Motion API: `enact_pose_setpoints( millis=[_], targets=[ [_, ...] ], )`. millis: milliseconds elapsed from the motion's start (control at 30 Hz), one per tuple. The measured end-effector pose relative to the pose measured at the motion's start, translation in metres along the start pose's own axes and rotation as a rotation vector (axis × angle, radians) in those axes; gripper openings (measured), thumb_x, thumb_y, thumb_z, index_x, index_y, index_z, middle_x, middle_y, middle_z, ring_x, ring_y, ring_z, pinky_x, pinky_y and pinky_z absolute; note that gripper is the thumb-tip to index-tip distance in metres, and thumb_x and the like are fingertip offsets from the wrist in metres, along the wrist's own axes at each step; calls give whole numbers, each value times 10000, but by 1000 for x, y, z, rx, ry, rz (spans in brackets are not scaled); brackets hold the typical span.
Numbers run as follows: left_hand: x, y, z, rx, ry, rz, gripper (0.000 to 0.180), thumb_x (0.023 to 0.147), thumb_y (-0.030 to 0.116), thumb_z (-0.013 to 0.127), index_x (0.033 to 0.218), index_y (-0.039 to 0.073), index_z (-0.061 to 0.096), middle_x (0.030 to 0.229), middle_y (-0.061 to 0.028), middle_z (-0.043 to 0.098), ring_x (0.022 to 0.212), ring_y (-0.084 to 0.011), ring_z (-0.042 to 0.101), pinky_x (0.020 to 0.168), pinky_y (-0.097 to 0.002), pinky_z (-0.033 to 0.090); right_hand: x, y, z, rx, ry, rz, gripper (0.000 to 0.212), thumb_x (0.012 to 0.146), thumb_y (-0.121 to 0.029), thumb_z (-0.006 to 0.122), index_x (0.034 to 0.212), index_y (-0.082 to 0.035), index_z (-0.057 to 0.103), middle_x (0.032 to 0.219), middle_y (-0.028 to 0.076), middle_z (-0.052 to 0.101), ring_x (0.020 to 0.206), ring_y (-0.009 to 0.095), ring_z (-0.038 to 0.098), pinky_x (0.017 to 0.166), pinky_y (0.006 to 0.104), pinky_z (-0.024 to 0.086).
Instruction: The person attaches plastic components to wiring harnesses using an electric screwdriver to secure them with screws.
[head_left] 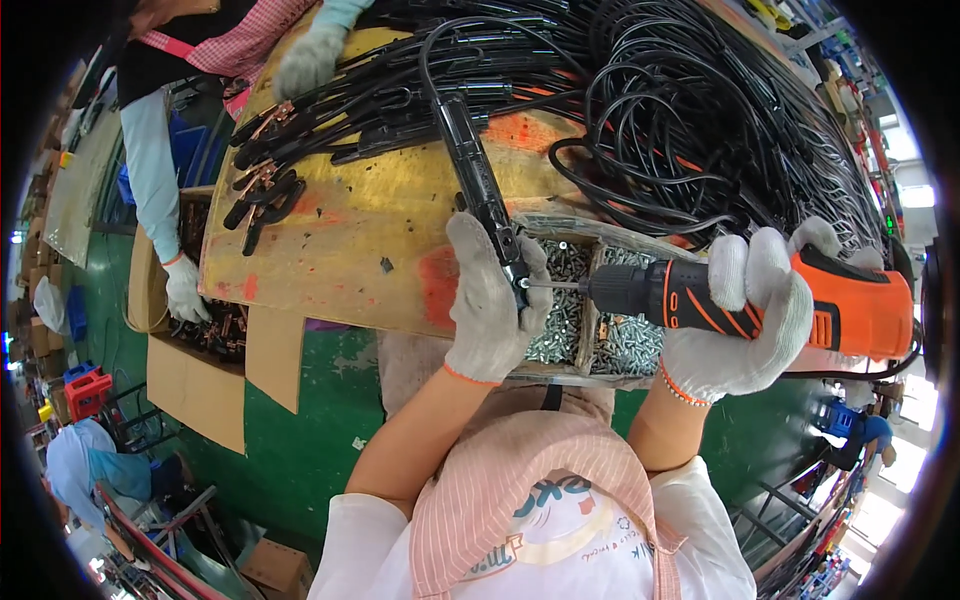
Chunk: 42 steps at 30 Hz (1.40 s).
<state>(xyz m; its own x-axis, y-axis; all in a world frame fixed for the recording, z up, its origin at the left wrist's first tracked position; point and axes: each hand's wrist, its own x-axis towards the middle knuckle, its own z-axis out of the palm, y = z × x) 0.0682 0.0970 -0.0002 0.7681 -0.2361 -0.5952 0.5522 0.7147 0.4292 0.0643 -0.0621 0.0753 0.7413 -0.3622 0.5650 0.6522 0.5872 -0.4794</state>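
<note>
The work on the black handle [470, 165] looks partway through: it lies in the left hand [485, 310], its lower end over the table's near edge beside the screw tray [565, 380], and the steel bit [558, 285] of the power driver [860, 305] points level at a small fastener in that end. The tip seems to meet the fastener, but it is too small to tell whether it is fully seated. The left fingers and thumb close around the handle's end; the right hand [745, 335] wraps firmly about the driver's body. Many similar black handles [400, 130] lie on the table, some at left with bare copper-coloured ends [265, 160], so plenty may be left to do, though which are finished cannot be told. The held handle is a long, glossy, plastic-looking tube, with a bendy black cable looping from its far end. The driver is smooth orange and black, with a blunt dark chuck; the gloves are soft whitish knit with orange cuffs. Bright, gritty-looking metal screws [550, 345] fill the tray's two compartments, the yellow tabletop [370, 225] is scuffed and red-stained, and slick cables [700, 130] heap in coils beyond.
</note>
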Motion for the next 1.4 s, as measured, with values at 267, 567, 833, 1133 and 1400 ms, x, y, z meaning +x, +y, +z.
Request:
enact_pose_setpoints(
  millis=[267,567,833,1133,1400],
  targets=[
    [2,-4,4,168,81,63,860,837,875,249,765,83,575,542,-37,482,379,-129,421,347,-221,309,6,-2,22,-176,-198,11,777,866,39,628,1466,-332,303,1352,127,368,635,256,485,445,358,407],
    [3,-12,-3,358,-20,410,515,942,688,408,970,186,518,705,30,566,510,-90,504,415,-205,383,7,9,24,-131,-285,36,684,861,18,612,1418,-230,303,1091,74,440,568,125,427,485,258,419],
    [3,-6,-5,249,-21,342,412,959,577,464,958,167,509,684,25,532,487,-85,459,406,-212,359,6,12,20,-264,-417,165,593,874,41,609,1339,-217,348,932,82,488,549,176,446,489,309,432],
    [3,-8,7,213,-53,285,309,979,452,527,944,146,499,660,18,494,461,-81,410,396,-219,332,10,-18,26,-278,-332,136,514,880,25,579,1306,-174,372,830,59,478,563,173,422,505,309,410],
    [2,-5,12,179,-26,232,242,997,341,583,932,127,491,638,13,459,438,-76,366,387,-226,308,-12,-54,-21,-559,134,15,417,886,67,568,1233,-50,369,685,108,561,541,197,557,526,333,488]
  ],
)
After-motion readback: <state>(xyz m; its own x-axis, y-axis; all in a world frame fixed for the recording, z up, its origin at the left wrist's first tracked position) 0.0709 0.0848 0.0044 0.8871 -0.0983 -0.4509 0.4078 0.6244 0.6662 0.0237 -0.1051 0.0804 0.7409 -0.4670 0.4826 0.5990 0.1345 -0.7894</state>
